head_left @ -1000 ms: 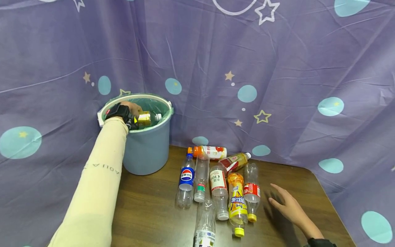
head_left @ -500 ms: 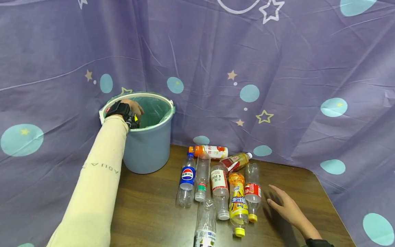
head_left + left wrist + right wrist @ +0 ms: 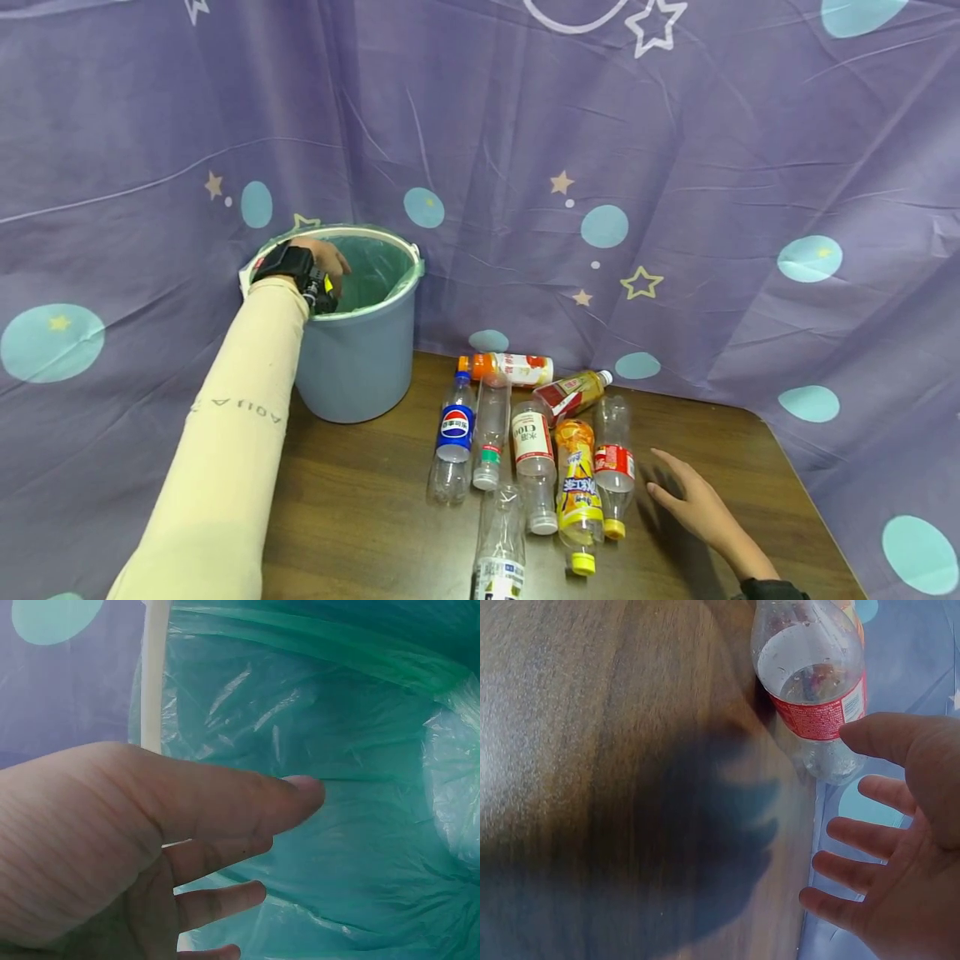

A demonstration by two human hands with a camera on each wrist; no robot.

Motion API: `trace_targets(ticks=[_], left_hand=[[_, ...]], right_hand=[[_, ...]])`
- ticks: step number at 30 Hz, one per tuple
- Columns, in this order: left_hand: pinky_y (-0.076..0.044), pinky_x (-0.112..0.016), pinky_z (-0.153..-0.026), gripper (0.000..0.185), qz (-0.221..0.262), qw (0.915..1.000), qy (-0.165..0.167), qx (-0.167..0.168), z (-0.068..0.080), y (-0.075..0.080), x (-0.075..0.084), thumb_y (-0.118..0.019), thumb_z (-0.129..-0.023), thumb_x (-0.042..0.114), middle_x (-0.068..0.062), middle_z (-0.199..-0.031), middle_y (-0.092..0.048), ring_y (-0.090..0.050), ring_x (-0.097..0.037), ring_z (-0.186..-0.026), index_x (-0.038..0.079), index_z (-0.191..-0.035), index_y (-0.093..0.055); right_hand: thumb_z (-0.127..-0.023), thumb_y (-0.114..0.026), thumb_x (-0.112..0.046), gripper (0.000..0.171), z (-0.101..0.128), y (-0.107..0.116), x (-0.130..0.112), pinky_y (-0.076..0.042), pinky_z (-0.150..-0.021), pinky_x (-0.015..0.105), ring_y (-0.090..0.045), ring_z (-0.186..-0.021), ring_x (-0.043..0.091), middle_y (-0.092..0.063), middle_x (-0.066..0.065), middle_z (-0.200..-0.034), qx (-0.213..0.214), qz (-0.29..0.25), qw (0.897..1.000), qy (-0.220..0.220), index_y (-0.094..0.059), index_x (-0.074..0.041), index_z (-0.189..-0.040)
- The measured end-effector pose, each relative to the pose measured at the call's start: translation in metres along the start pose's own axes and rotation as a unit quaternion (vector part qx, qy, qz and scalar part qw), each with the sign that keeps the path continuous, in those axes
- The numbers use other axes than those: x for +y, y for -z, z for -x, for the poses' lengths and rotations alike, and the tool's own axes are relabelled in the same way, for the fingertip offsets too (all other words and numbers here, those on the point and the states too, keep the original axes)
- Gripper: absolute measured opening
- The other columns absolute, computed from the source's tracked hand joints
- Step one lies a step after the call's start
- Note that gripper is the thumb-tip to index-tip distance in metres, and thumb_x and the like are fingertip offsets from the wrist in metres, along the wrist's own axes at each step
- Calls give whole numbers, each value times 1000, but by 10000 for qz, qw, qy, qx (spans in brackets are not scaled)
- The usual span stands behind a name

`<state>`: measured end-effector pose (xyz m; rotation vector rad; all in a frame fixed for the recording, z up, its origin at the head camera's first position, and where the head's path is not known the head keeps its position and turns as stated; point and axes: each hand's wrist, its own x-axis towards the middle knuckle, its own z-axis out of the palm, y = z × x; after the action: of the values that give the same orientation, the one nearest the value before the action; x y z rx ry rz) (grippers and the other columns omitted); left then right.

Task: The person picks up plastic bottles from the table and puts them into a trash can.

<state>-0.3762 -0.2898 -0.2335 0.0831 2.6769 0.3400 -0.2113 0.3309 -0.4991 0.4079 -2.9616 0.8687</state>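
My left hand [image 3: 324, 260] hangs over the mouth of a grey-blue bucket [image 3: 356, 367] lined with a green plastic bag [image 3: 360, 825]. In the left wrist view its thumb and fingers are extended and hold nothing. My right hand [image 3: 699, 505] hovers over the right part of the table, fingers apart and relaxed. Nearest to it lies a clear bottle with a red label and yellow cap [image 3: 613, 467]; the right wrist view shows the same bottle just beyond the thumb. Left of that bottle lies a yellow-labelled bottle with a yellow cap [image 3: 579, 492].
More bottles lie on the wooden table [image 3: 360, 517]: a blue-labelled Pepsi bottle [image 3: 456, 429], a C100 bottle [image 3: 533, 450], a green-banded clear bottle [image 3: 491, 433], an orange-capped bottle [image 3: 517, 368], a red-and-gold-labelled one [image 3: 572, 395] and a front clear one [image 3: 501, 533]. A purple curtain [image 3: 495, 167] hangs behind.
A gold-labelled bottle that my left hand held at the bucket's mouth has been let go and is out of sight. The left hand stays over the bucket; the right hand has barely moved.
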Motion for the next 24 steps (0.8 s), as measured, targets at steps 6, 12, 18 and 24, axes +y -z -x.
trace_targets(ticks=[6,12,18,24], left_hand=[[-27,-63,-120,70,-811,9963,-263,48,-1,16,10,-65,-91,23,-32,-157,-36,-28,-55,-147,-4,-151,-41],[-22,-65,-121,73,-540,9963,-240,619,9,35,32,-59,-94,23,-32,-162,-25,-20,-53,-150,-3,-157,-31],[-22,-60,-123,78,-200,9887,-551,1376,22,44,65,-54,-99,25,-28,-166,-17,-17,-47,-154,2,-162,-14],[-25,-60,-122,80,245,9640,-1170,2376,29,30,92,-55,-100,29,-23,-166,-25,-27,-44,-152,9,-164,-12]], right_hand=[[-97,-69,-20,60,1,-2,1,-41,-97,75,-45,-130,62,-46,39,-145,25,20,10000,-4,-45,3,-147],[-98,-68,-22,61,-1,-2,2,-41,-97,75,-43,-131,62,-45,39,-146,-74,-36,10000,-35,-44,4,-148],[-97,-68,-18,60,0,-3,4,-40,-98,75,-44,-131,61,-46,39,-146,31,-109,9999,100,-45,5,-147],[-96,-69,-18,59,-5,-7,3,-40,-99,74,-45,-131,59,-48,37,-145,87,-130,9998,141,-47,5,-146]])
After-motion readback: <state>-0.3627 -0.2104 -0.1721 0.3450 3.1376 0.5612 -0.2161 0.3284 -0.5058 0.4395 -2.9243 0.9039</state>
